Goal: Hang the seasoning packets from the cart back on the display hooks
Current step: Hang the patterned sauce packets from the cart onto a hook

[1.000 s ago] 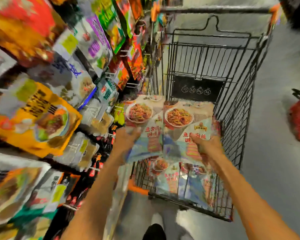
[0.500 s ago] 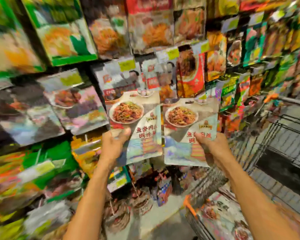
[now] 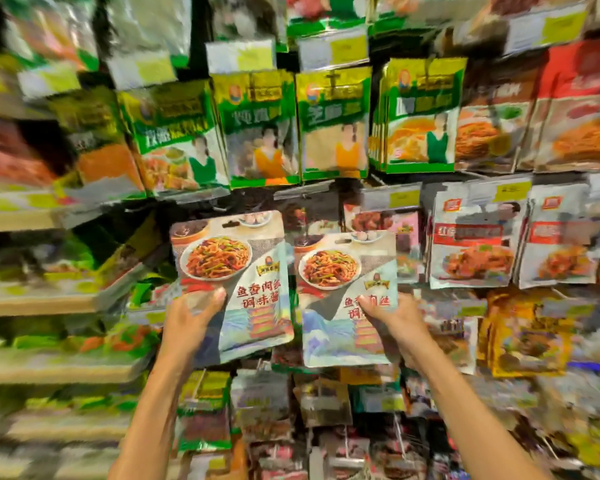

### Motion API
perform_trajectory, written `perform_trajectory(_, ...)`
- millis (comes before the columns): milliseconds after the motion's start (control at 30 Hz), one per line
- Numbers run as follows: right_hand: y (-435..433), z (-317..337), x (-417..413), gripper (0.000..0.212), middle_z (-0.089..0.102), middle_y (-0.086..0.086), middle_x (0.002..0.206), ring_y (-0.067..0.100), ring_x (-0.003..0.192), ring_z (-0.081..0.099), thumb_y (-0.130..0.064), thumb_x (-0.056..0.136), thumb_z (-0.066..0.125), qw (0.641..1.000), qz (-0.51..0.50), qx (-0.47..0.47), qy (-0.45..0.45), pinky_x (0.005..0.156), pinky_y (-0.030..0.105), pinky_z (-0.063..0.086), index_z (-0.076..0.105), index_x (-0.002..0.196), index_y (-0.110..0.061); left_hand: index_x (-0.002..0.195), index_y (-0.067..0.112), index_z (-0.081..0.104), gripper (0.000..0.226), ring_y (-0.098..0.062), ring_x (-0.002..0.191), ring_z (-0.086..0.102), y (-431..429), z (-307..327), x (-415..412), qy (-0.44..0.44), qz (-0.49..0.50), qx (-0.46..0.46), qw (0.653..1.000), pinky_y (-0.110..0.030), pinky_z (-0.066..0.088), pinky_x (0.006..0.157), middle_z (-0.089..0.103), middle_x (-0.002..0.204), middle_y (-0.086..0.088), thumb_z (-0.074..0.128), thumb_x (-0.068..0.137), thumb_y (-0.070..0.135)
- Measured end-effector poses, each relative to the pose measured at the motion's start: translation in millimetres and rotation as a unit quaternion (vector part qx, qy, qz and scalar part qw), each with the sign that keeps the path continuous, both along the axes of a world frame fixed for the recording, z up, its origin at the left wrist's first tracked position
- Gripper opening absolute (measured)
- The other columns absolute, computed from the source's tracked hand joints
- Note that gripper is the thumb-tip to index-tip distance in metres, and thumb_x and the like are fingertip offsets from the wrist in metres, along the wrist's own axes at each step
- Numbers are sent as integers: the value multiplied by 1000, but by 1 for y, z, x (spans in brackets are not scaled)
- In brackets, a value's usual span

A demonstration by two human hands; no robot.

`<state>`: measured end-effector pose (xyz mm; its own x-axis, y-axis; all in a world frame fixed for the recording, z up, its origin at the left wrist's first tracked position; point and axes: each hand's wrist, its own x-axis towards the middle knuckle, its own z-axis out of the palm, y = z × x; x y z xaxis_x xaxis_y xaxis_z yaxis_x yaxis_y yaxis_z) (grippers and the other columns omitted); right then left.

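Seasoning packets [image 3: 257, 265], matching: stir-fry plate photo, red lettering.

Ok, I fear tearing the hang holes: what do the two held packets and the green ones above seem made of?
Left packet and right packet: probably thin flexible plastic film, printed, semi-gloss; sheen, curved faces, punched hang slots. Green packets: likely metallised film, glossier; gold tops glint, though blur leaves it open.
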<state>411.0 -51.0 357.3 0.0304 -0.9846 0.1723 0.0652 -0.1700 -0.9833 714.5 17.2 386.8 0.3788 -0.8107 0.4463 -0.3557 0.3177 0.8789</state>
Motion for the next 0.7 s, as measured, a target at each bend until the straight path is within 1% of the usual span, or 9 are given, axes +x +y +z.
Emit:
perform_trajectory(133,-23,12,47,3,72,-6,65,3,58,67,-7,81,71,1000,16,-9,-7,51,14,49,68,82,-7,70,32,73,12,-3,61,57,-7,-3,49,12,32,-4,999,-36,44,62,69,65,14,70,80,40)
perform_trajectory(200,-34,16,60,6,72,6,79,13,68,68,-7,82,71,1000,16,-3,-16,62,22,55,68,87,-5,70,30,73,14,-8,62,57,-14,-4,60,19,30,-1,999,-37,42,61,68,64,12,68,81,37)
perform_trajectory(267,-43,18,68,6,71,13,86,22,75,66,-7,82,71,999,15,13,-28,73,35,54,68,87,-6,70,30,73,16,-12,64,59,-22,-6,63,22,40,1,999,-36,44,60,70,65,11,68,85,30)
perform_trajectory(333,-51,17,71,7,72,8,79,19,69,67,-4,82,70,998,11,28,-46,67,33,55,68,88,-3,64,27,72,23,-9,62,59,-31,-8,63,20,49,-1,999,-33,44,59,69,63,10,68,86,23)
perform_trajectory(400,-58,18,74,8,73,-1,68,11,61,69,-1,82,68,997,14,38,-70,55,23,55,66,90,-1,58,23,67,28,-12,62,56,-40,-10,61,34,41,-1,999,-34,42,60,66,62,8,67,86,18)
perform_trajectory(467,-64,21,75,9,72,-4,64,7,58,69,2,83,66,994,21,46,-93,50,19,53,65,92,0,57,23,65,31,-14,62,54,-47,-10,58,45,34,-8,998,-33,41,59,64,60,8,66,87,15)
perform_trajectory(600,-78,32,77,11,71,5,77,6,58,69,3,84,65,991,25,52,-120,51,20,54,64,93,-1,57,28,62,34,-7,61,52,-59,-11,53,58,37,-32,997,-27,41,59,61,58,13,66,86,11)
perform_trajectory(667,-84,38,78,14,70,8,81,6,57,69,-1,84,67,994,25,52,-97,48,19,52,64,98,-1,46,29,52,46,2,49,43,-61,-11,51,51,22,-31,998,-17,36,49,50,44,16,65,87,14)
perform_trajectory(700,-87,39,78,16,69,7,80,6,55,68,-2,84,67,994,24,53,-92,46,18,50,64,100,0,45,28,50,46,4,45,40,-63,-11,51,50,16,-28,998,-15,34,47,48,42,16,64,88,15)
